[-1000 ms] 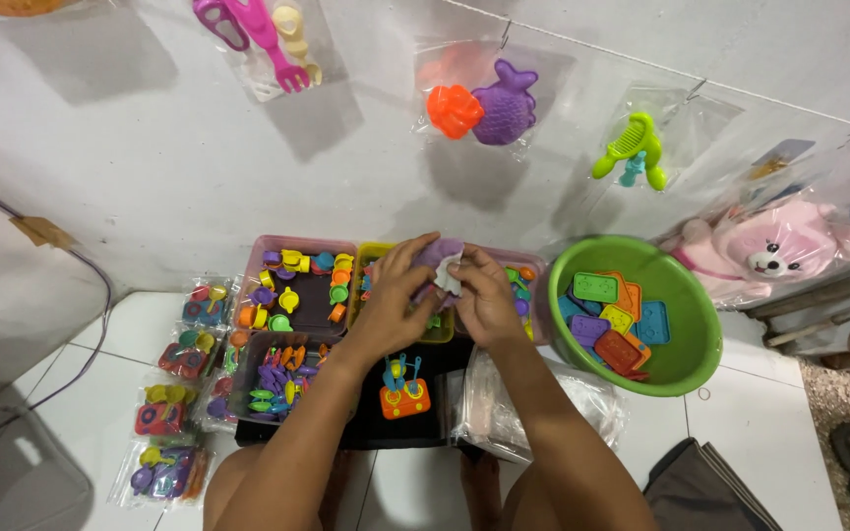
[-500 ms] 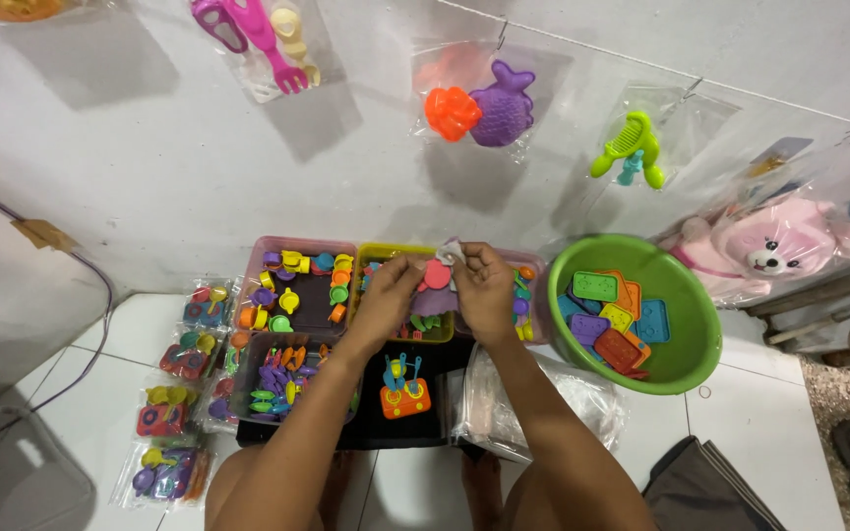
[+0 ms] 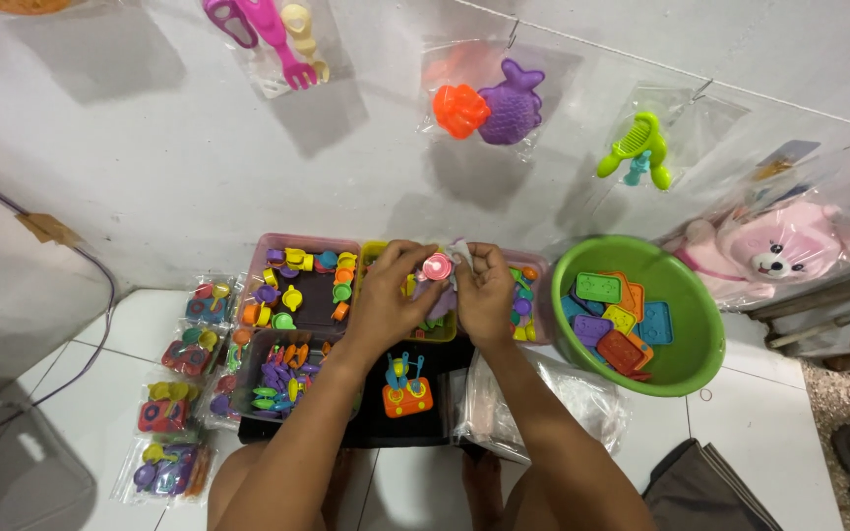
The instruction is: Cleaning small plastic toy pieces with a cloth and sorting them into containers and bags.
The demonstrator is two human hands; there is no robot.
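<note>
— What carries it all?

— A white tiled floor (image 3: 759, 433), running up to a white wall.

— What lies on it?

— At the left, sealed clear packets of small coloured toys (image 3: 171, 413) in a loose column. In the middle, a black mat (image 3: 371, 433) under trays of little plastic pieces: a pink tray (image 3: 299, 246) by the wall, a dark tray (image 3: 248, 388) nearer. At the right, a green basin (image 3: 686, 379) of flat coloured pieces, with clear bags (image 3: 582, 398) just beside it.

We see an evenly bright scene lit from above; the hanging toy bags (image 3: 484, 98) cast soft grey shadows down the white wall (image 3: 150, 167). Focus is sharp centrally, while wide-angle distortion bends the edges.
</note>
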